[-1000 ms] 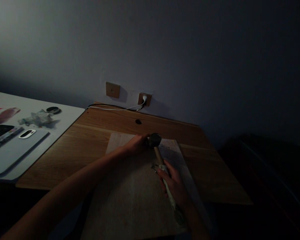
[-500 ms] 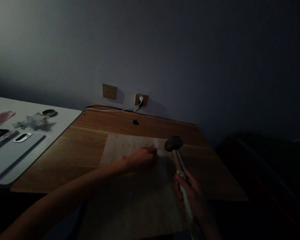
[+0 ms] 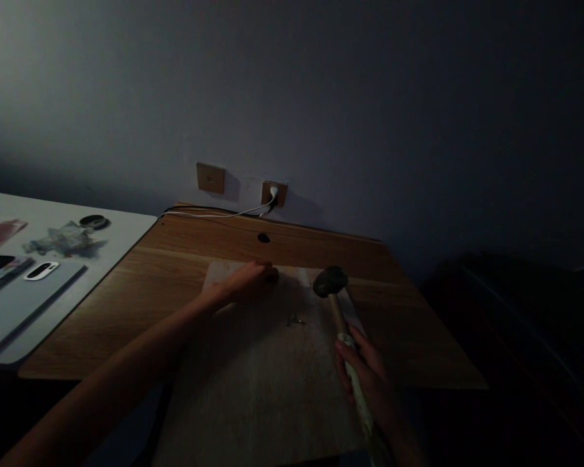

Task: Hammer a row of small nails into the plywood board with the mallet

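Observation:
My right hand [image 3: 367, 370] is wrapped around the handle of a hammer [image 3: 330, 282] with a dark, bulky head and a wooden shaft wrapped in something pale. Its head hovers over, or rests at, the far right part of a pale wooden board [image 3: 253, 389]; I cannot tell which. My left hand [image 3: 250, 280] lies low over the board's far edge, fingers curled, and whatever they may hold is hidden. A few loose nails [image 3: 294, 320] lie mid-board between the hands. One small nail [image 3: 309, 285] shows just left of the hammer head.
The board lies on a brown wooden desk [image 3: 141, 279] against the wall. Cables [image 3: 214, 213] run to a wall socket [image 3: 274, 193]. On the white table [image 3: 126, 227] at left are a grey case [image 3: 34, 305], a crumpled plastic bag [image 3: 68, 240] and a roll of tape [image 3: 94, 222].
My left hand has moved left and slightly away from me, off the nail by the hammer, uncovering the loose nails. The hammer has shifted slightly left in my right hand.

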`<state>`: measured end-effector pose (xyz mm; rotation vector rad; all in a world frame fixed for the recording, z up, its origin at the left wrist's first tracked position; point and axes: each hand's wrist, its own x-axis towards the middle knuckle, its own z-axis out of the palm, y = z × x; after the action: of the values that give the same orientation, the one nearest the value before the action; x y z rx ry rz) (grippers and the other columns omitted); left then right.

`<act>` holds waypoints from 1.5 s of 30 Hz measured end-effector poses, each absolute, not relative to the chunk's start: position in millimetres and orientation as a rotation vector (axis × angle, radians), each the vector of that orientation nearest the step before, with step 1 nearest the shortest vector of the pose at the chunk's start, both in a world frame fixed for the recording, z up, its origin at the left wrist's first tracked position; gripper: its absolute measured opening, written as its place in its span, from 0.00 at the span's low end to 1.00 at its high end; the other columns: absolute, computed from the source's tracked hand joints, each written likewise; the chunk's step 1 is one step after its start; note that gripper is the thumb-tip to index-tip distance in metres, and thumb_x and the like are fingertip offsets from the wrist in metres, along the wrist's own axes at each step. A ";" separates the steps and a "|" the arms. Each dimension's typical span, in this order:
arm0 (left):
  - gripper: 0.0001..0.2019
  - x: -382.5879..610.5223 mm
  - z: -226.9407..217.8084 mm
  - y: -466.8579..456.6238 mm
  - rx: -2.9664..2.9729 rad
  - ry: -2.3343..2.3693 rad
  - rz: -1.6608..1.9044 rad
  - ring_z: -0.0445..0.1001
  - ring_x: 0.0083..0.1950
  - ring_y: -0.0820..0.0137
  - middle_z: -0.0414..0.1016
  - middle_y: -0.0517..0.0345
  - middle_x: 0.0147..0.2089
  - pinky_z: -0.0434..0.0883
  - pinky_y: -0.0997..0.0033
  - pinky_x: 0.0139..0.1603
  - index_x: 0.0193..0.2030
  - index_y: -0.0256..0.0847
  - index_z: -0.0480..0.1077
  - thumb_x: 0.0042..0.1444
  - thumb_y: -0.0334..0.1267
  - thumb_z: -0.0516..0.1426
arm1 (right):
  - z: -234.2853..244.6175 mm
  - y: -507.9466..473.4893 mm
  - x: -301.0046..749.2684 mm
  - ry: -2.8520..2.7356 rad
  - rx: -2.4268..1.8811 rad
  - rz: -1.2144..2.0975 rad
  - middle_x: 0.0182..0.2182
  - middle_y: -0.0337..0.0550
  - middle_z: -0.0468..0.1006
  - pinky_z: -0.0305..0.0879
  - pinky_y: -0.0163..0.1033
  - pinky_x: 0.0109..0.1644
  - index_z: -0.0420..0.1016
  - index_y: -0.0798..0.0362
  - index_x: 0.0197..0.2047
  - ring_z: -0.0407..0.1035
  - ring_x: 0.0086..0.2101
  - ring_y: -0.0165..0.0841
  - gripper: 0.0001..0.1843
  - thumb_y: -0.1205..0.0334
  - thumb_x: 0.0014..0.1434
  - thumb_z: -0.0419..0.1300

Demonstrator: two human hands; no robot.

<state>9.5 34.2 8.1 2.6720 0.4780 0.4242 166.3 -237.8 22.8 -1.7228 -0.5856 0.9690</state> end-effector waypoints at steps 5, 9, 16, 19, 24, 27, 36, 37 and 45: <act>0.09 6.4 8.5 33.1 2.736 0.437 0.400 0.75 0.38 0.69 0.77 0.54 0.38 0.68 0.73 0.41 0.36 0.39 0.77 0.59 0.26 0.56 | 25.1 -235.3 163.6 -0.641 -1.741 0.971 0.19 0.27 0.65 0.57 0.28 0.14 0.69 0.49 0.56 0.57 0.16 0.25 0.30 0.40 0.57 0.65; 0.09 1.1 17.0 33.8 2.751 0.422 0.347 0.75 0.40 0.69 0.77 0.54 0.40 0.68 0.73 0.42 0.38 0.39 0.77 0.59 0.26 0.56 | 26.2 -233.5 162.3 -0.664 -1.740 0.991 0.20 0.28 0.66 0.57 0.27 0.15 0.69 0.50 0.52 0.57 0.16 0.25 0.27 0.41 0.58 0.64; 0.09 -6.7 26.2 33.4 2.727 0.481 0.290 0.76 0.40 0.68 0.77 0.54 0.40 0.69 0.73 0.42 0.38 0.40 0.77 0.59 0.27 0.55 | 26.2 -230.1 157.0 -0.673 -1.748 1.028 0.19 0.26 0.64 0.54 0.26 0.14 0.68 0.50 0.51 0.54 0.15 0.24 0.26 0.43 0.57 0.64; 0.09 -5.6 22.1 33.2 2.711 0.454 0.319 0.76 0.39 0.68 0.77 0.52 0.40 0.69 0.72 0.42 0.37 0.38 0.77 0.59 0.27 0.55 | 26.6 -228.3 154.9 -0.693 -1.746 1.035 0.19 0.26 0.63 0.54 0.27 0.13 0.67 0.50 0.51 0.54 0.15 0.24 0.26 0.43 0.57 0.64; 0.10 -2.6 16.1 32.2 2.702 0.422 0.377 0.75 0.39 0.69 0.76 0.53 0.40 0.69 0.72 0.43 0.37 0.39 0.77 0.59 0.26 0.53 | 29.7 -226.7 151.9 -0.706 -1.747 1.027 0.19 0.27 0.63 0.54 0.27 0.14 0.68 0.50 0.48 0.54 0.16 0.24 0.24 0.43 0.58 0.64; 0.10 -2.1 18.2 30.6 2.709 0.414 0.378 0.76 0.40 0.68 0.77 0.53 0.40 0.68 0.72 0.42 0.36 0.39 0.77 0.59 0.26 0.54 | 33.6 -225.8 150.1 -0.728 -1.735 1.032 0.17 0.27 0.62 0.55 0.28 0.14 0.68 0.50 0.44 0.54 0.15 0.25 0.22 0.42 0.57 0.64; 0.11 6.8 4.1 31.5 2.605 0.505 0.449 0.76 0.38 0.69 0.79 0.55 0.40 0.67 0.73 0.41 0.41 0.40 0.76 0.59 0.25 0.54 | 35.4 -215.4 140.2 -0.743 -1.717 1.057 0.20 0.28 0.64 0.54 0.27 0.14 0.69 0.50 0.48 0.56 0.15 0.24 0.22 0.44 0.57 0.64; 0.11 7.2 1.1 33.0 2.573 0.512 0.460 0.76 0.38 0.69 0.80 0.56 0.40 0.67 0.73 0.41 0.40 0.41 0.76 0.58 0.25 0.55 | 34.9 -213.5 138.6 -0.753 -1.717 1.060 0.20 0.28 0.64 0.54 0.27 0.14 0.69 0.50 0.48 0.56 0.16 0.24 0.22 0.44 0.58 0.63; 0.09 7.8 -5.8 37.0 2.439 0.456 0.485 0.77 0.39 0.71 0.79 0.58 0.41 0.67 0.77 0.41 0.40 0.41 0.74 0.54 0.26 0.58 | 30.7 -195.4 130.1 -0.768 -1.660 1.131 0.20 0.26 0.64 0.55 0.27 0.14 0.68 0.49 0.50 0.56 0.16 0.24 0.26 0.41 0.55 0.64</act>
<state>7.8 37.0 -5.8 2.4390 0.4558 0.4848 130.1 -195.4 30.7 -1.6599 -0.7682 1.1312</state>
